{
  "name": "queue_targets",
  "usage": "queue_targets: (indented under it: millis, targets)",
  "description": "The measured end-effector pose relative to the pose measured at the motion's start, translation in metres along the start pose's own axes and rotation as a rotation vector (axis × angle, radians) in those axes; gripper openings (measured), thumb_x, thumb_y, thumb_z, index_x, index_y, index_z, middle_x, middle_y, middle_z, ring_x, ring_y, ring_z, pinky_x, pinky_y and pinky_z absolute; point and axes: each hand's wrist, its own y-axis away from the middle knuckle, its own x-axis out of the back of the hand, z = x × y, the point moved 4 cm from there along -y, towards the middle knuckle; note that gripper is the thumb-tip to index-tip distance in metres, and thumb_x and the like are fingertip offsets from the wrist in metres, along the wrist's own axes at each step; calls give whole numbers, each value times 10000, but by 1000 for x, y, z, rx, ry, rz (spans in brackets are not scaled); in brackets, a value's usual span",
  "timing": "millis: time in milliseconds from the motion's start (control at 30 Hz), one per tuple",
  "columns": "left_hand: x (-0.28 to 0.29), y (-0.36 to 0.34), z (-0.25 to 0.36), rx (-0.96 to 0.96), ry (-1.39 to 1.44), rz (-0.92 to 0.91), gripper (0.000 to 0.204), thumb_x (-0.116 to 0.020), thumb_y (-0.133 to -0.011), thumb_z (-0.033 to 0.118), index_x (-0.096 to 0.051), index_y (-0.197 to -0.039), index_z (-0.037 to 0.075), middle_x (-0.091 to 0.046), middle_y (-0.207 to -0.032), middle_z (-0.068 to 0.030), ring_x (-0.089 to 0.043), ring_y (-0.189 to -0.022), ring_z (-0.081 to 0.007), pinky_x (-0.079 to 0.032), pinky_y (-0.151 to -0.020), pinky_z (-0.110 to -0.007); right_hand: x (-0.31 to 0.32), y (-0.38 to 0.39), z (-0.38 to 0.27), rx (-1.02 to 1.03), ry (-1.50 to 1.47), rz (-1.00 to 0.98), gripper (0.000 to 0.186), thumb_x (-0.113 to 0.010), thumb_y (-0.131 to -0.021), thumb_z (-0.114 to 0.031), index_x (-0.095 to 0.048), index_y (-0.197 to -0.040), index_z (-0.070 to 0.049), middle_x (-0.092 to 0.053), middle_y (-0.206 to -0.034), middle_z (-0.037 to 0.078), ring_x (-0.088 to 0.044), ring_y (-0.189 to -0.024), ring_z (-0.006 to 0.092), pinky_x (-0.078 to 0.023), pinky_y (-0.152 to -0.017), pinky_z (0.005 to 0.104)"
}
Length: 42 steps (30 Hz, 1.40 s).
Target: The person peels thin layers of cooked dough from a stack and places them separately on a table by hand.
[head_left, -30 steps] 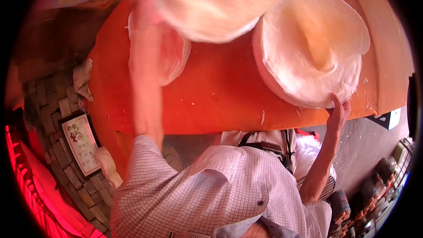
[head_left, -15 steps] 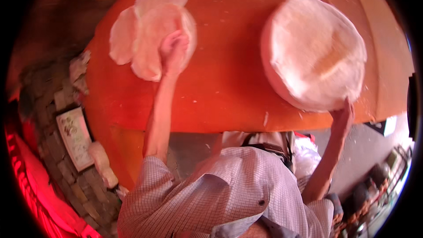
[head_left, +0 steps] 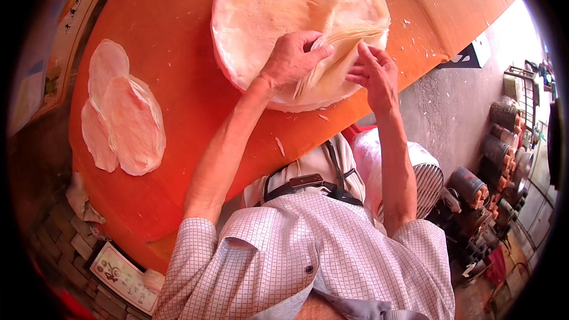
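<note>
A thick round stack of thin, pale, dough-like sheets (head_left: pixel 272 0) lies on the orange-red tabletop (head_left: pixel 184 160), in front of the person and close to the tabletop's near edge; on the side toward the person, several layers rise in a loose fold (head_left: pixel 323 74), their edges fanned apart like pages.

The left hand (head_left: pixel 290 59) reaches over the stack from its near side; its grip is nearly closed, thumb and forefinger pinching the raised layers; the right hand (head_left: pixel 379 77) is at the stack's right-hand near side, fingers bent and thumb close to the edge of the fold; its grip is partly spread, and whether it has hold of a layer I cannot tell.

Well to the left of the stack, a low group of pale oval sheets (head_left: pixel 135 127) lies flat on the tabletop, its pieces overlapping; small white scraps (head_left: pixel 280 146) are strewn near the stack.

The person wears a checked shirt (head_left: pixel 267 261); a small dark rectangular object (head_left: pixel 306 181) sits at the waist, and a clear plastic bundle (head_left: pixel 367 157) is below the right forearm; a framed panel (head_left: pixel 124 278) leans or lies at the lower left, beside brick paving (head_left: pixel 59 249); dark cylinders (head_left: pixel 466 185) are gathered on the right.
</note>
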Motion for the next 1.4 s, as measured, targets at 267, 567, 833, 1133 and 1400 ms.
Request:
queue_targets:
  millis: [267,567,833,1133,1400]
  targets:
    - [-7,4,11,31,-48,-83,272,-602,-888,189,-636,-1075,-7,-660,-858,-15,-575,-769,-63,-487,-698,-246,-6,7,-7,-49,54,5,434,-724,-790,-304,-564,-1037,15,-641,-858,83,-622,-683,130,-510,-548,230]
    - [-5,1,18,-73,-334,61,302,-588,-838,148,-618,-1084,-24,-686,-883,-95,-636,-760,-132,-508,-693,-278,16,-7,15,5,-90,-58,299,-605,-783,-108,-562,-1049,22,-637,-855,82,-614,-670,128,-489,-527,222]
    - [-29,-8,44,-110,-488,2,503,-719,-754,305,-609,-1113,-31,-677,-872,-153,-650,-769,-198,-513,-715,-296,3,-8,1,190,-35,-45,264,-602,-760,-56,-578,-1006,38,-642,-859,75,-613,-698,121,-484,-568,243]
    - [10,-20,4,-35,-241,131,287,-612,-794,169,-651,-997,-30,-658,-753,-140,-642,-685,-190,-508,-693,-302,11,-4,15,31,-231,-98,304,-525,-843,-189,-580,-1075,-2,-642,-942,97,-650,-776,174,-570,-633,327]
    - [87,-7,80,-252,-108,301,196,-630,-783,129,-636,-919,-11,-665,-857,-138,-651,-818,-237,-510,-740,-325,14,-2,15,211,138,-14,421,-675,-754,-106,-539,-1133,18,-629,-990,81,-598,-799,126,-469,-612,233]
